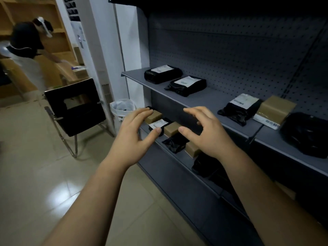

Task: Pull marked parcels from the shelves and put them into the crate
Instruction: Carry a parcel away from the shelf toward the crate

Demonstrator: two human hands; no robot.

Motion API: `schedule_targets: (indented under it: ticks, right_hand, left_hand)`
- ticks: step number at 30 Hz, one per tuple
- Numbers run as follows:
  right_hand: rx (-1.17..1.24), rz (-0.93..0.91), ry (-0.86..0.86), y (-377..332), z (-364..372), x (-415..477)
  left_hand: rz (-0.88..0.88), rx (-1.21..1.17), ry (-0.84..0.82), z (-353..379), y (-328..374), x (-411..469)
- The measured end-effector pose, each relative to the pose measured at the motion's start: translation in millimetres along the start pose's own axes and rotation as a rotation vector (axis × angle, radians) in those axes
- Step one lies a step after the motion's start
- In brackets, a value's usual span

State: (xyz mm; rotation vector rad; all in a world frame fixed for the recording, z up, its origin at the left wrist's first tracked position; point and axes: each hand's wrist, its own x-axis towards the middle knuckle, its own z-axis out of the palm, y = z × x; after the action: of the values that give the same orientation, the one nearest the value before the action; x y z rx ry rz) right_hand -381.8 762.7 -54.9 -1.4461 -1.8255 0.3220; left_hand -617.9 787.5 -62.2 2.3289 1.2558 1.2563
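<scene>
Both arms bare, stretched toward the lower shelf (177,158). Left grip (136,137): wide open, fingers spread and lightly curved, thumb apart; holds nothing. Right grip (211,137): open just as wide, fingers fanned; holds nothing. Hover side by side, apart, before the shelf's left end.

Along the front edge of that shelf, from the left end: a tan box (153,116), a labelled bag (158,123) just beside it, a second box (173,128), a crumpled bag (175,142), a third box (192,150), then a black bag (205,166) partly hidden behind the right wrist. Left thumb tip over the labelled bag's near corner; touching or not, cannot tell. Right thumb across the second box in the same way.

Upper shelf (204,100) jutting over the lower row, its front edge close above the right fingertips in view. Near its left end a far bag (162,73) with a white label and a twin bag (187,85). Toward the right a slumped bag (239,109), also labelled, hard against a big box (276,110) with a white label at its front, then a plain bag (307,134).

Behind, a pegboard (230,55). Left of the shelves on the floor (53,174): a bin (122,108) with a white liner, a black chair (76,107) beside it. Farther back, a person (30,43) bent at wooden shelving (53,23).
</scene>
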Motion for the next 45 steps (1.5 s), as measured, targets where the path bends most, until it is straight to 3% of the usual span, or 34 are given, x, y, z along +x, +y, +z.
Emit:
schedule_targets:
  ticks: [7, 16, 30, 38, 45]
  right_hand:
    - [-0.077, 0.143, 0.086, 53.6, 4.4, 33.4]
    - [-0.15, 0.243, 0.317, 119.2, -9.4, 90.5]
    - [-0.386, 0.669, 0.656, 155.6, -37.9, 109.1]
    - [-0.496, 0.874, 0.624, 174.1, -31.6, 101.8]
    - [-0.465, 0.824, 0.596, 204.5, -40.6, 110.9]
  left_hand:
    - [0.076, -0.088, -0.142, 60.0, -41.4, 74.1]
    - [0.22, -0.181, -0.261, 132.3, -62.4, 184.3]
    - [0.466, -0.484, -0.642, 253.6, -60.4, 293.1]
    - [0.462, -0.526, -0.781, 308.9, -45.0, 287.0]
    - [0.396, -0.394, -0.789, 345.3, -21.8, 294.6]
